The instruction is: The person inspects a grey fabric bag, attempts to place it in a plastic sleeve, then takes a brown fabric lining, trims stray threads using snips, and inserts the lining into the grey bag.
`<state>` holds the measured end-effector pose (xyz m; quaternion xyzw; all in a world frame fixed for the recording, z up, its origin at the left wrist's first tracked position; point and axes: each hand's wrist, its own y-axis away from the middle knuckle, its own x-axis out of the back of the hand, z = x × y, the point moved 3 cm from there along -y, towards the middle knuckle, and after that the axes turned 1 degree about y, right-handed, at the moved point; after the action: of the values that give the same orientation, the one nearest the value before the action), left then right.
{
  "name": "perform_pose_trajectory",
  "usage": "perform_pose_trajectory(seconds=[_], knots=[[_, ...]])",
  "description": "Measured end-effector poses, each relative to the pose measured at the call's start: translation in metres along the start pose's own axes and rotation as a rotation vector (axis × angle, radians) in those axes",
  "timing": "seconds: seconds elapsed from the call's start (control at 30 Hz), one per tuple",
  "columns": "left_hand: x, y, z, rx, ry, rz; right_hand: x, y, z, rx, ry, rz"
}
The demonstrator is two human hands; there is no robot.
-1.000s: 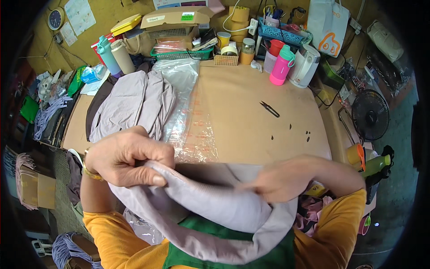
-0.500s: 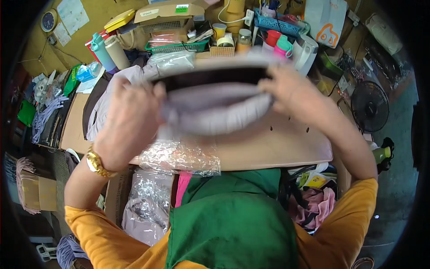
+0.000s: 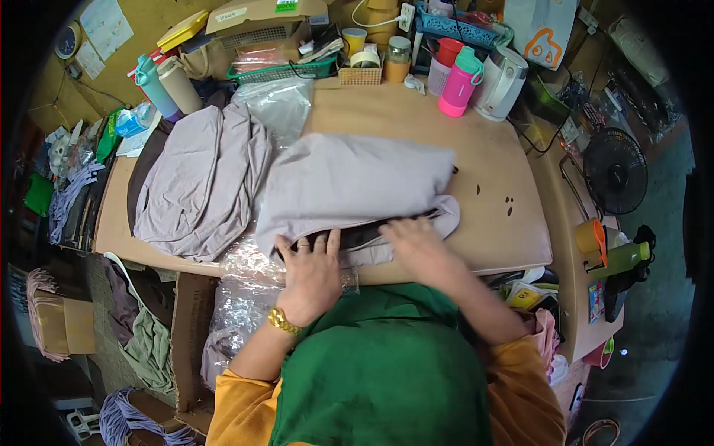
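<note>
A light grey-lavender cloth piece (image 3: 357, 178) with a dark inner side lies spread on the padded tan table in front of me. I cannot tell just what kind of article it is. My left hand (image 3: 312, 271) rests on its near edge with the fingers spread, beside the dark opening. On the other side of that opening, my right hand (image 3: 425, 247) lies over the near edge with its fingers stretched out, slightly blurred. A heap of similar grey cloth (image 3: 204, 182) sits to the left, close to the piece under my hands.
Clear plastic bags (image 3: 249, 271) hang over the near table edge beside an open carton (image 3: 195, 334). Along the back stand bottles, a green basket (image 3: 282, 70), a jar (image 3: 397, 59), a pink bottle (image 3: 461, 82) and a white kettle (image 3: 502, 83). A black fan (image 3: 615, 171) is at right.
The cloth piece, held up in the air between both hands before, now lies on the table. Both hands have come down toward me and rest on its near edge, fingers loosened.
</note>
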<state>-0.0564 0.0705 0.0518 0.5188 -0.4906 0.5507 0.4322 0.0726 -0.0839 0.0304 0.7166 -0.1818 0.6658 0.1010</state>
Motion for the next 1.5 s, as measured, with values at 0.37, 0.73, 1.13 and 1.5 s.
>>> perform_pose_trajectory(seconds=[0.37,0.73,1.13,1.5], knots=[[-0.066,-0.064,0.018,-0.174,0.54,-0.043,-0.04,0.014,-0.054,-0.003,-0.057,0.144],[-0.041,-0.056,0.027,-0.035,0.137,-0.136,-0.046,0.015,-0.055,0.006,-0.081,0.179],[-0.041,-0.06,0.038,0.046,0.172,-0.374,-0.057,0.024,-0.059,0.042,0.074,0.015],[-0.051,-0.088,0.008,-0.296,0.031,-0.008,-0.037,0.023,-0.057,0.024,-0.119,-0.064]])
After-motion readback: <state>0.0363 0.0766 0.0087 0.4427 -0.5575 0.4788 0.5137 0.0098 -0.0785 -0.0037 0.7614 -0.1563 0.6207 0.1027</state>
